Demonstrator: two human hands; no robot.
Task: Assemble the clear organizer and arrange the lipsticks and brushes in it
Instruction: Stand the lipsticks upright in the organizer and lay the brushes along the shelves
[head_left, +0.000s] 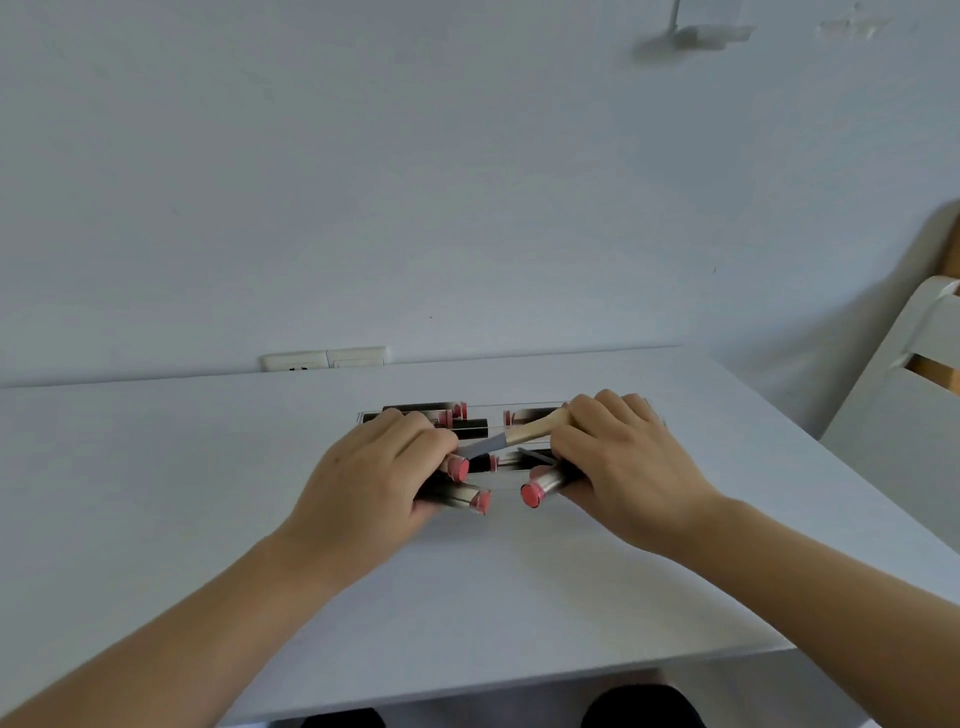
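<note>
- Head cam, looking down at white table (218, 519); all work is sitting centre frame, towards the table's far half.
- Clear organizer (524, 406) is lying flat at centre, its outline showing as thin transparent edges; upper edge is running just above both hands.
- Lipsticks in organizer (423, 407): dark tubes w/ pink ends, lying on their sides in rows, centre frame. Exact count & compartments: cannot tell, hands are covering part.
- Left hand (374, 478), centre-left: fingers are curling round a bundle of lipsticks; lower lipstick (462, 497) is poking out rightwards w/ pink end showing, a 2nd pink end (458, 467) just above it.
- Right hand (618, 462), centre-right: fingers are curling round one silver-bodied lipstick (543, 488), pink end pointing left. Gap between this end & the left bundle's ends, not touching.
- Brush (519, 434), pale wooden handle + metal ferrule, is lying tilted between the hands; handle end is running under the right hand's fingers. Gripped or just lying under them: cannot tell.
- Labels / brands: no readable writing on tubes or brush; too small & blurred.
- Bkgd: wall socket plate (324, 358) above table's far edge, centre-left; white chair (904, 384) at right edge; white wall fixture (691, 34) top right.
</note>
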